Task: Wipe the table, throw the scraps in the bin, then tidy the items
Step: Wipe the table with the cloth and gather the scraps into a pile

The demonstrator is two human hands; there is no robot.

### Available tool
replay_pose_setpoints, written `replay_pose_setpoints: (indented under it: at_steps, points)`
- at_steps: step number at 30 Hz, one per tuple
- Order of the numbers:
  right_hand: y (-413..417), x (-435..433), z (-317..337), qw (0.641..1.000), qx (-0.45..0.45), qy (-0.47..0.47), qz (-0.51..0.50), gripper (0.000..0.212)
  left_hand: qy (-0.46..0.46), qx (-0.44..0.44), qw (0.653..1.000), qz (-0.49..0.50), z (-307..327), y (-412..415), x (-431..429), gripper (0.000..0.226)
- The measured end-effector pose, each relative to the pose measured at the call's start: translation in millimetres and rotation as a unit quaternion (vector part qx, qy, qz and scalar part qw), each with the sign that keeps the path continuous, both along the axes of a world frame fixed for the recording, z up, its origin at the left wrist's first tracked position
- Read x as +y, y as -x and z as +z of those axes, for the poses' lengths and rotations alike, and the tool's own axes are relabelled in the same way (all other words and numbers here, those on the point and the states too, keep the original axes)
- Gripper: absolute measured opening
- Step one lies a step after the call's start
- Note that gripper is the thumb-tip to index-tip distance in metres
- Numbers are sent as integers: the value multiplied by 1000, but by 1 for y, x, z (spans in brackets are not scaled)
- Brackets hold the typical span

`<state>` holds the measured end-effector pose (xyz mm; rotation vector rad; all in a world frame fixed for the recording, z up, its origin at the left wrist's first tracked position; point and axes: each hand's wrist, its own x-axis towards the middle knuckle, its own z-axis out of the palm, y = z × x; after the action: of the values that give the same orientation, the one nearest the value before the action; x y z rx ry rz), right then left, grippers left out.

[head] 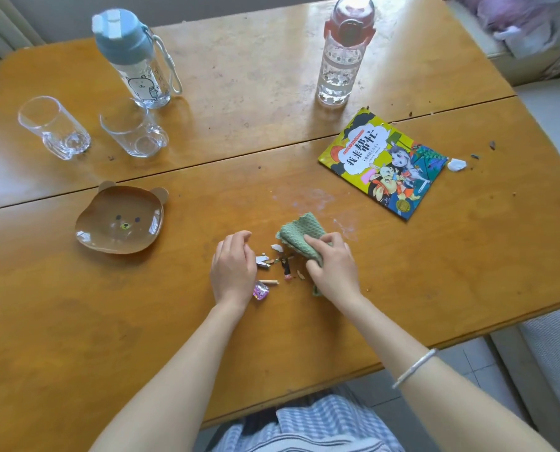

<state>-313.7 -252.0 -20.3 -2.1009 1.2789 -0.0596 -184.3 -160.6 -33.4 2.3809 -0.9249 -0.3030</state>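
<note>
A green cloth (296, 231) lies bunched on the wooden table (109, 321), and my right hand (332, 264) grips it from above. A small heap of scraps (280, 262) sits between my hands: foil bits, a white shell piece, a short stick, a pink wrapper (260, 291). My left hand (234, 267) rests on its edge left of the heap, fingers loosely curved, holding nothing. More crumbs and a white scrap (456, 164) lie at the right, past the book.
A picture book (383, 164) lies at the right. A brown bear-shaped dish (122, 220), two clear glasses (55, 127) (131, 132), a blue-capped bottle (131, 57) and a pink-capped bottle (342, 50) stand further back. A white smear marks the table above the cloth.
</note>
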Motion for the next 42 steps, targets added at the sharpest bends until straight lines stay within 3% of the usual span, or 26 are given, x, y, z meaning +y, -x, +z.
replay_pose_setpoints:
  at_steps: [8,13,19,26,29,35,42]
  points:
    - [-44,29,9,996,-57,-10,68,46,-3,-15,999,33,0,-11,29,25]
    - [-28,0,15,998,-44,42,-16,44,4,2,999,50,1,-13,35,27]
    - [-33,9,0,998,-9,16,-60,48,3,4,997,83,1,-17,54,27]
    - [-70,63,-1,990,-5,28,136,48,-9,-5,992,125,-5,-28,83,27]
    - [-68,58,4,987,-8,61,147,46,-4,-5,993,116,-3,-29,80,27]
    - [-23,6,18,992,1,126,22,42,19,6,998,60,1,-15,50,26]
    - [64,-3,10,978,52,107,-170,43,41,19,999,-7,0,7,20,26]
